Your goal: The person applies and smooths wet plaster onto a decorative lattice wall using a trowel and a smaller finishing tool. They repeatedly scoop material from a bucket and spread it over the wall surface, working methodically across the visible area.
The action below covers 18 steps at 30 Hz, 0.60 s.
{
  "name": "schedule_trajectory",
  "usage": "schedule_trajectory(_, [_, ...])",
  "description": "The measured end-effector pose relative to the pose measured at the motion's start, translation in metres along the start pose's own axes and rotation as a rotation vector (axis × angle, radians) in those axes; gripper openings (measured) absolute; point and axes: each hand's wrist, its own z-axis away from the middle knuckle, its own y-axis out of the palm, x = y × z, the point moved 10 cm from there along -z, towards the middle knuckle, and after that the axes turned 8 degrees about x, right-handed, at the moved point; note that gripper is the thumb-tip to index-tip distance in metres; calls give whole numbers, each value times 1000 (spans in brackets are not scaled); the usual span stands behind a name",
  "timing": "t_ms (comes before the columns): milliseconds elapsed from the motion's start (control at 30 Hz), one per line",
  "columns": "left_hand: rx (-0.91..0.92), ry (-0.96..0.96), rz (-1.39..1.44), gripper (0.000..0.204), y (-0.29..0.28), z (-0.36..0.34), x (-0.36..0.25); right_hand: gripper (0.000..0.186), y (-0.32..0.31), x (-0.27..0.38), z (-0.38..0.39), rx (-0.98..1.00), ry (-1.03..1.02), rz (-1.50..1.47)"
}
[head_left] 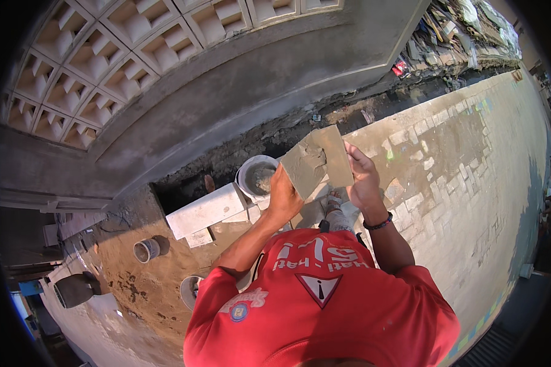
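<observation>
Both hands, left hand (284,196) and right hand (362,177), grip opposite edges of a flat grey rectangular paving slab smeared with wet mortar (317,160), held above a white plastic bucket of mortar (256,177) beside a pale concrete block (206,210)

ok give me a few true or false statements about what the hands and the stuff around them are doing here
1. Both hands, left hand and right hand, hold the flat grey mortar-smeared paving slab. True.
2. The round white bucket lies tipped on its side. False: it stands upright, open top up.
3. A long white rectangular block lies left of the bucket. True.
4. The right wrist is bare. False: it wears a dark wristband.
5. The slab lies flat on the paving. False: it is held up.
</observation>
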Motion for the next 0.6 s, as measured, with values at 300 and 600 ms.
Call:
schedule_trajectory(300, [33,-37,-73,49,77,-75,-23,45,-70,46,-41,157,95,-216])
schedule_trajectory(600, [34,-116,-103,48,112,-116,-22,42,-116,72,-68,179,59,-195])
